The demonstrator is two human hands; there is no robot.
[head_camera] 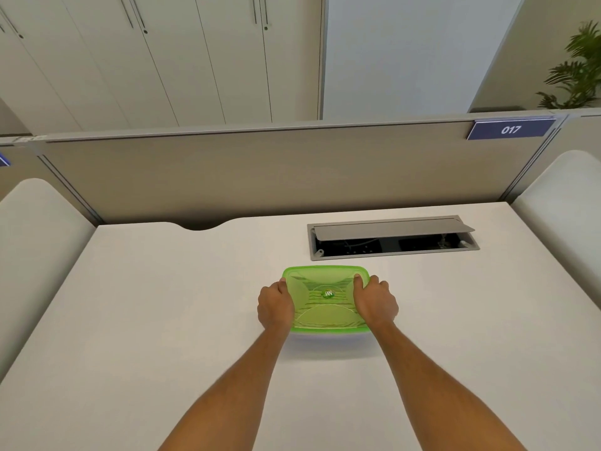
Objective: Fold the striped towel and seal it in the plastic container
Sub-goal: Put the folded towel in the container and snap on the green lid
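White desk (162, 320) carries a clear plastic container (328, 333) just in front of the grey cable hatch (390, 237). Its translucent green lid (325, 275) sits on top, striped towel (322, 302) showing through. Left hand (275, 304) and right hand (375, 302) clasp the lid's sides, fingers curled over the edges.

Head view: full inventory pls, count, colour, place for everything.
plastic container: 1, clear base, desk centre
lid: 1, translucent green, on the container
striped towel: 1, stripes seen through the lid, inside the container
desk: 1, white, foreground
cable hatch: 1, grey, flap open, desk rear right
partition: 1, beige, behind the desk
sign 017: 1, blue, partition top right
cabinets: several doors, white, background
plant: 1, green, far right
left hand: 1, on the lid's left edge
right hand: 1, on the lid's right edge
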